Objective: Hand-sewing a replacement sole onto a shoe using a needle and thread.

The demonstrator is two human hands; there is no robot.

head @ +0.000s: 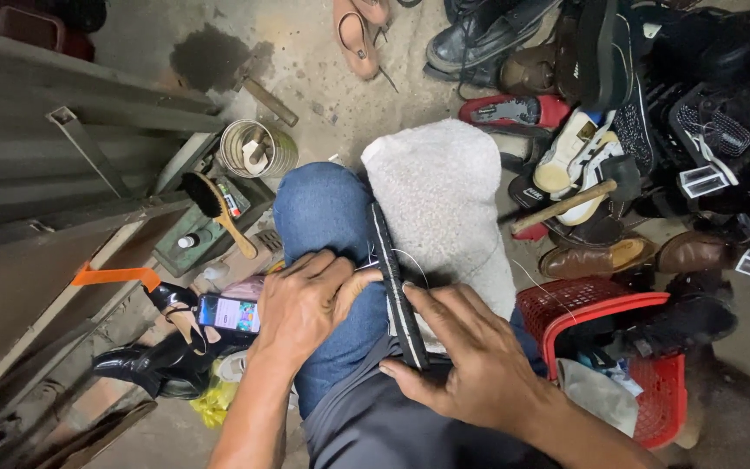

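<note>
Head view shows me looking down at my lap, where a black shoe sole strip [397, 287] stands on edge across my jeans-clad knee [323, 217], beside a grey fleecy cloth [440, 191]. My left hand [305, 304] pinches its near side, fingers closed where a thin white thread [410, 259] emerges. My right hand [470, 356] lies flat, fingers spread, bracing the strip's lower end. I judge the thread could snag or snap if pulled askew, and the narrow strip could roll off my knee toward the red plastic basket [618, 304]; any needle is too small to make out.
</note>
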